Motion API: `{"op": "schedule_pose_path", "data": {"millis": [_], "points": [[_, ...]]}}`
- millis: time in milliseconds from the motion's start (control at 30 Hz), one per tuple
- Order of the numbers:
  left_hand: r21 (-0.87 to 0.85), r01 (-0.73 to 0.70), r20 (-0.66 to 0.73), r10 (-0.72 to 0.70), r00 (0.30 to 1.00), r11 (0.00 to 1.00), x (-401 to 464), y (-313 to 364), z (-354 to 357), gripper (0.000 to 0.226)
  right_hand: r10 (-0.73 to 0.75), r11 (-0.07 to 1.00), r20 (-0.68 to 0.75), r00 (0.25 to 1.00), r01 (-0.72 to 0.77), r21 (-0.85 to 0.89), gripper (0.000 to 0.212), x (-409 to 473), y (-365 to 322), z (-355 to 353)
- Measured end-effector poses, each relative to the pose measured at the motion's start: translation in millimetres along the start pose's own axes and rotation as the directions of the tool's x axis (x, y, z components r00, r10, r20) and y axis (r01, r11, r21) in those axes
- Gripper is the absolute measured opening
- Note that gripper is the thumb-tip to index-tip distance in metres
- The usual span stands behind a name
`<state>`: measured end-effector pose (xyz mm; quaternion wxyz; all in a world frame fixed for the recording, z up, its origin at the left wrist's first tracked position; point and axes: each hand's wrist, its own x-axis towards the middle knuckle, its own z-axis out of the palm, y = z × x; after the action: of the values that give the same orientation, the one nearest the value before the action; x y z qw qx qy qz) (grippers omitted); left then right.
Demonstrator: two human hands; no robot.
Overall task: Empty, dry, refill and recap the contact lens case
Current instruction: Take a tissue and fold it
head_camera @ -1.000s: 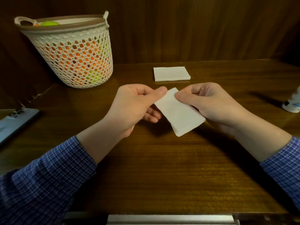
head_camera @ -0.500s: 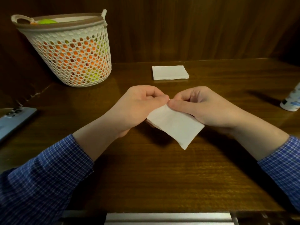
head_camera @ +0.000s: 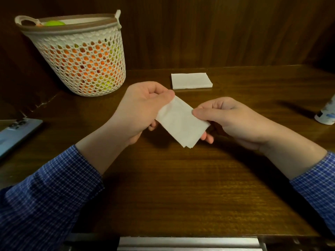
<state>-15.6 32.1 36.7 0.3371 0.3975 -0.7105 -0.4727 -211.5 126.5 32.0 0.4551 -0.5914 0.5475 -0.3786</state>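
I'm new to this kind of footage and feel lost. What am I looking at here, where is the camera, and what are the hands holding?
No machine here: a person wears a camera on the head, looking down at their own two hands over a wooden table. The left hand and right hand each pinch one end of a folded white tissue, held above the table. Behind it lies a stack of folded tissues. To the left stands a white mesh basket and a phone lies at the left edge; a white bottle shows at the right edge. No lens case is visible.
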Motion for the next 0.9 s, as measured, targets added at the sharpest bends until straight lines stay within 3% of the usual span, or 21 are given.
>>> {"op": "schedule_pose_path", "data": {"millis": [200,367,500,667,900], "points": [[-0.012,-0.018,0.004,0.018,1.0,1.0,3,2,-7,0.021,0.003,1.0,0.052,0.999,-0.003,0.001,0.047,-1,2,-5],[-0.039,-0.055,0.063,0.057,0.996,0.998,1,-1,-4,0.023,0.011,0.999,0.038,0.999,-0.013,0.051,0.036,-1,1,2],[-0.023,-0.06,0.116,0.063,0.991,0.998,-3,-3,5,0.024,0.008,1.0,0.042,0.999,-0.009,0.029,0.046,-2,2,7],[0.069,-0.112,0.028,0.11,0.994,0.991,-6,-6,18,0.019,0.018,0.995,0.141,0.99,-0.031,0.09,0.036,-3,2,24],[0.132,-0.212,-0.038,0.219,0.975,0.968,-6,-4,16,0.013,0.042,0.993,0.09,0.995,-0.052,0.109,0.036,-2,2,27]]}}
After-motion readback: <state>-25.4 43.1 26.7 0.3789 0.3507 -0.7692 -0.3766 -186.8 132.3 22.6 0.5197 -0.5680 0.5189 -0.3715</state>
